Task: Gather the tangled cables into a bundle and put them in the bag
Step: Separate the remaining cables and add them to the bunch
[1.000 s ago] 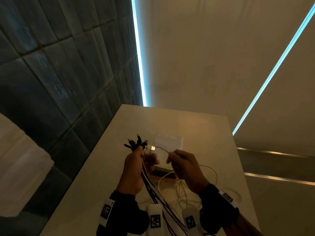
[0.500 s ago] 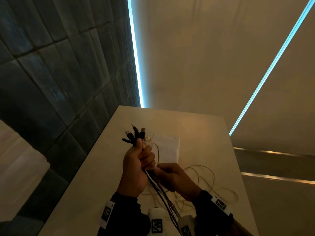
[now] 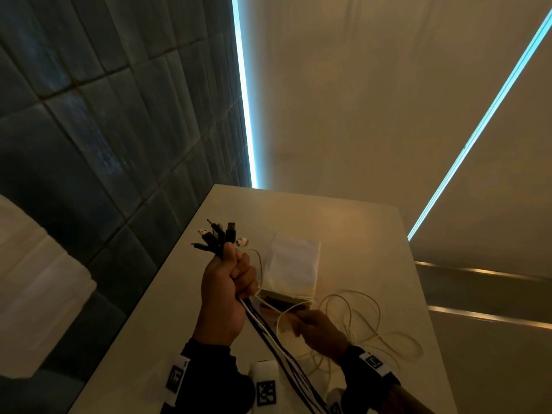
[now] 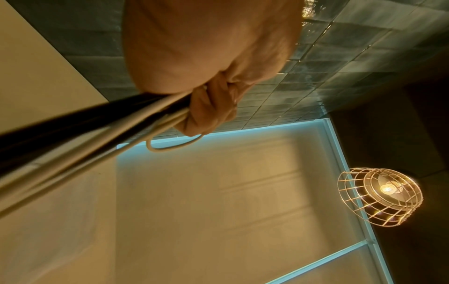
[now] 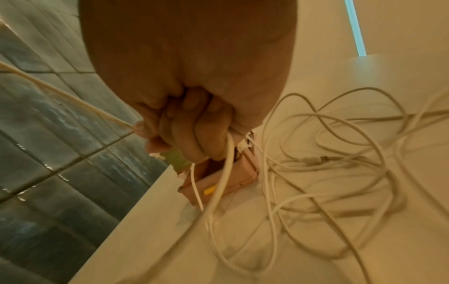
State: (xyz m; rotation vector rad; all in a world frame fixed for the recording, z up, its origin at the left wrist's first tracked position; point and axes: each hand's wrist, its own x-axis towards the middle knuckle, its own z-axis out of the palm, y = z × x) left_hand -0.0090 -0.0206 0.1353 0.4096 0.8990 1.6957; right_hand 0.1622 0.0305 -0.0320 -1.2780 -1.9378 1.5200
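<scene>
Both hands grip cables: left hand [image 3: 222, 289] a bundle [image 3: 276, 348], right hand [image 3: 318, 331] a white cable [image 5: 222, 173]; no legible writing.

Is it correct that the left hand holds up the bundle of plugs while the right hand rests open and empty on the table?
Not quite. The left hand does hold the bundle of plugs up, but the right hand is not empty: the right wrist view shows it gripping a white cable.

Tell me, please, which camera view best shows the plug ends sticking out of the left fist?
The head view: the plug ends fan out above the left hand. The left wrist view shows only cable lengths below the fist; the right wrist view shows none.
</scene>
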